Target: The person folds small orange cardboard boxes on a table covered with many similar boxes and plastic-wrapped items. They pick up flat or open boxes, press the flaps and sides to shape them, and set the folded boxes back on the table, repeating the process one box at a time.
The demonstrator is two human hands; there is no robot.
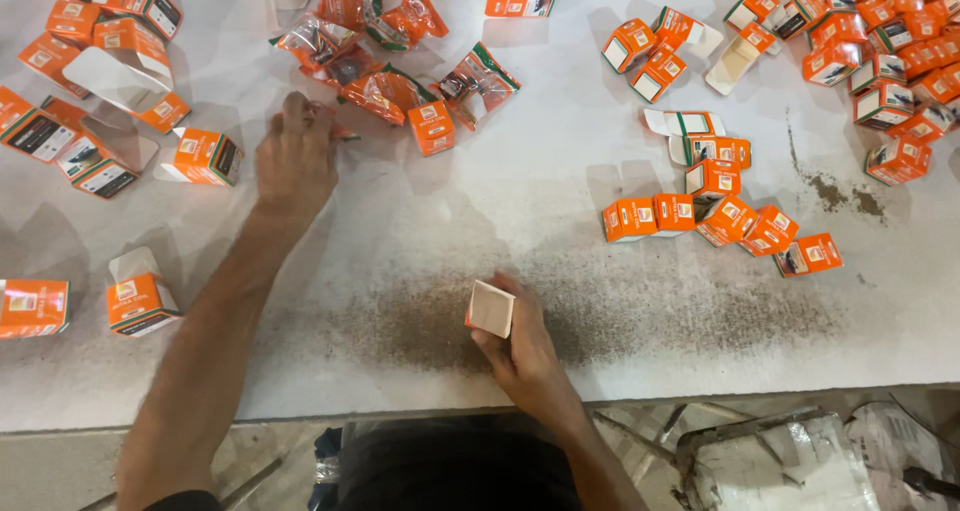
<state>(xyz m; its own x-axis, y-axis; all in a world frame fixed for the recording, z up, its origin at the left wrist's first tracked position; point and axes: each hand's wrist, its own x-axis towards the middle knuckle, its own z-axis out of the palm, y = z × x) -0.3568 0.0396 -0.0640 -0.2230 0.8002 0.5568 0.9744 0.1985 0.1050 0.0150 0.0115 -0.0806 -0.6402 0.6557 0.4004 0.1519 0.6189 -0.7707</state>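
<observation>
My right hand (522,346) holds a small orange carton (490,308) near the front edge of the white table (520,181), its white end flap facing up. My left hand (296,156) reaches out over the table, palm down, fingers resting at the edge of a heap of clear plastic packets with orange contents (385,91). Whether it grips a packet cannot be told. A closed orange carton (432,128) lies just right of that hand.
Small orange cartons are scattered all over: open ones at the left (120,76), a cluster of closed ones in the middle right (720,216), a dense pile at the top right (890,41). A wrapped white bundle (780,461) lies below the table edge.
</observation>
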